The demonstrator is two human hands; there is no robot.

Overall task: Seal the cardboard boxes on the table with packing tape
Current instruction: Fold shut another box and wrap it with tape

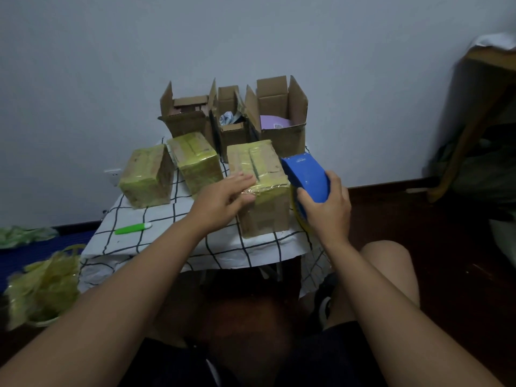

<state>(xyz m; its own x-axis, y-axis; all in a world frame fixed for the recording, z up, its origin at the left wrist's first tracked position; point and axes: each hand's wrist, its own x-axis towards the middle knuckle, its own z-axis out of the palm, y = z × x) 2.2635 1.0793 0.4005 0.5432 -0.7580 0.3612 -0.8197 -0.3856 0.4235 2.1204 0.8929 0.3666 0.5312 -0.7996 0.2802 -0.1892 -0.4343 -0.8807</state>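
Note:
A cardboard box (pixel 265 210) with yellowish tape across its top stands near the front right of the small table. My left hand (pixel 223 196) lies flat on its front top edge, fingers straight, pressing the tape down. My right hand (pixel 326 208) grips a blue tape dispenser (pixel 307 174) with a yellow tape roll, right beside the box's right side. Two other taped boxes (pixel 146 177) (pixel 195 162) sit to the left. Three open boxes (pixel 187 118) (pixel 231 127) (pixel 282 129) stand at the back with their flaps up.
The table wears a white cloth with a black grid (pixel 156 247). A green and white cutter (pixel 133 228) lies on it at the front left. A heap of crumpled yellow tape (pixel 44 289) sits on the floor at the left. Wooden furniture (pixel 480 113) stands at right.

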